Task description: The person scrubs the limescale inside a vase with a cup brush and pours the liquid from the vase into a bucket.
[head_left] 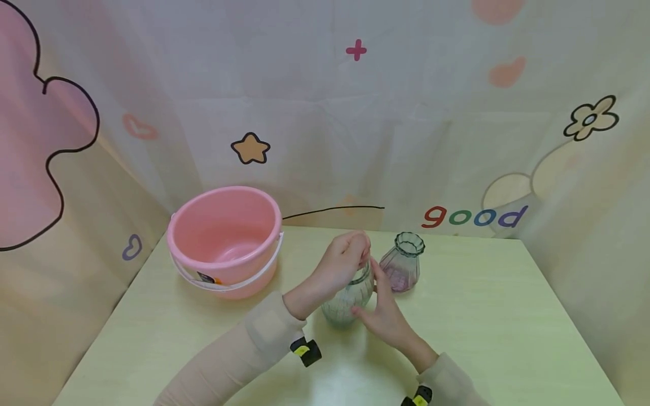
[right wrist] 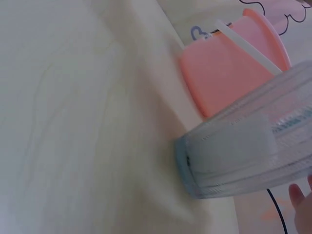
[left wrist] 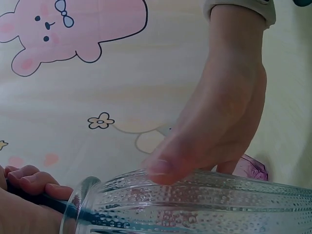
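Note:
A clear ribbed glass vase (head_left: 341, 309) stands tilted on the table between the two hands. My left hand (head_left: 341, 260) is curled at its mouth, gripping a dark blue handle (left wrist: 51, 202) that runs down through the neck. Inside the vase, a blue-green part of it shows through the glass in the left wrist view. A pale block (right wrist: 231, 148) shows through the lower glass in the right wrist view. My right hand (head_left: 387, 316) holds the vase's side, thumb in front and fingers on the far side.
Just behind the right hand stands a second, fluted glass vase (head_left: 402, 272) with a purple base and frilled rim. To the left is a pink bucket (head_left: 249, 282) with a white handle. A printed curtain (head_left: 315, 113) hangs behind the pale table (head_left: 497, 316).

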Demonstrator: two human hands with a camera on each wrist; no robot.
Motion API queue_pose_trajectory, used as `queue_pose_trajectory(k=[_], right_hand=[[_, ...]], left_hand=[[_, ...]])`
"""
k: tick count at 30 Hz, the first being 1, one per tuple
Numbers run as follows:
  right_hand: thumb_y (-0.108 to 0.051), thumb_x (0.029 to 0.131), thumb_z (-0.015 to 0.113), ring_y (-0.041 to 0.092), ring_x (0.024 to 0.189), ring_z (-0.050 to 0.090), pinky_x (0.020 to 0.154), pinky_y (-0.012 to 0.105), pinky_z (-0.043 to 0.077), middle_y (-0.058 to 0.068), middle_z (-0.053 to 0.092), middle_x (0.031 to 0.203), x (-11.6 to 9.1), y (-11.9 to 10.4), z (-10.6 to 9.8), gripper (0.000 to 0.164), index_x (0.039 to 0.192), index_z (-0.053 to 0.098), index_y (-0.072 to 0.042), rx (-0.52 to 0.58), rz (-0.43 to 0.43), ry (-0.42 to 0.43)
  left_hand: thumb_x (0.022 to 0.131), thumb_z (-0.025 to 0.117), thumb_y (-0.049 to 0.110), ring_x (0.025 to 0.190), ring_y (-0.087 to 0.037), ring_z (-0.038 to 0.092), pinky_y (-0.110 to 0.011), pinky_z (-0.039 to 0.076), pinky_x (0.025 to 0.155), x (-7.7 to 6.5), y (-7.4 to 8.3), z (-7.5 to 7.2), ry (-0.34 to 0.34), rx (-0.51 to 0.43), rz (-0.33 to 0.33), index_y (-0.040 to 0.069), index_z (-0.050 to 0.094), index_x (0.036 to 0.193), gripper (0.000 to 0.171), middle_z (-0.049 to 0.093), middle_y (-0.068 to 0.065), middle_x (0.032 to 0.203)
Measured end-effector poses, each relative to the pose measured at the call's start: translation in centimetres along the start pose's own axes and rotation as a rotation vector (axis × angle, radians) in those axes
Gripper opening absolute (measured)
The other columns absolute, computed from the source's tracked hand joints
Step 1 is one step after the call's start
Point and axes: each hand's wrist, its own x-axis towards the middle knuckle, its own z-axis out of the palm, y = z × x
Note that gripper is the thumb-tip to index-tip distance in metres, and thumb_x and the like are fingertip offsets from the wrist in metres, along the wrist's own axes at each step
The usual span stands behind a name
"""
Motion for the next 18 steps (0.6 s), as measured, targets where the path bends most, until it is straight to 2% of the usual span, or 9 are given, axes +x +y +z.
queue_pose_trajectory(k=[3,6,9,12,15,18], right_hand=[[-0.001,0.076,0.065,0.038,0.128,0.018,0.096,0.061,0.028,0.026,0.014,0.143,0.6,-1.4,-1.0,0.09,0.142,0.003,-0.002,0.03,-0.013,-0.054],[0.001,0.077,0.064,0.038,0.13,0.015,0.098,0.06,0.025,0.024,0.008,0.146,1.2,-1.8,-1.8,0.092,0.142,-0.001,-0.003,0.043,-0.014,-0.104],[0.0,0.079,0.062,0.038,0.131,0.011,0.099,0.06,0.023,0.024,0.005,0.147,1.6,-1.9,-2.3,0.089,0.142,-0.001,-0.001,0.052,-0.007,-0.17],[-0.003,0.081,0.061,0.036,0.131,0.011,0.098,0.06,0.022,0.024,0.008,0.146,1.7,-2.0,-2.6,0.083,0.142,0.004,0.0,0.066,0.017,-0.218],[-0.005,0.081,0.062,0.034,0.13,0.015,0.098,0.06,0.024,0.022,0.013,0.146,1.8,-1.9,-2.7,0.081,0.142,0.009,-0.003,0.077,0.034,-0.227],[-0.004,0.08,0.063,0.033,0.13,0.018,0.098,0.059,0.025,0.02,0.016,0.145,1.9,-1.9,-2.7,0.081,0.142,0.01,-0.006,0.08,0.038,-0.221]], left_hand=[[0.091,0.029,0.007,0.057,-0.015,0.033,-0.025,0.027,0.053,-0.1,0.0,0.0,-0.006,-0.002,-0.003,-0.002,0.037,0.069,0.025,0.035,-0.002,0.062],[0.091,0.029,0.007,0.058,-0.015,0.034,-0.026,0.029,0.055,-0.1,-0.2,0.0,-0.016,-0.009,0.001,-0.002,0.036,0.069,0.025,0.034,-0.002,0.062],[0.091,0.029,0.008,0.057,-0.016,0.034,-0.026,0.028,0.054,0.4,-1.3,0.0,-0.018,-0.017,0.004,-0.001,0.036,0.068,0.025,0.034,-0.003,0.062],[0.091,0.03,0.01,0.056,-0.016,0.033,-0.027,0.027,0.051,0.9,-2.5,-0.1,-0.009,-0.02,-0.003,0.002,0.037,0.068,0.026,0.034,-0.003,0.061],[0.091,0.03,0.013,0.055,-0.017,0.033,-0.027,0.026,0.05,1.1,-3.1,-0.2,-0.004,-0.019,-0.012,0.004,0.038,0.068,0.026,0.034,-0.004,0.062],[0.091,0.03,0.016,0.056,-0.019,0.034,-0.027,0.026,0.05,1.2,-2.9,-0.3,-0.001,-0.02,-0.014,0.004,0.037,0.068,0.027,0.034,-0.005,0.062]])
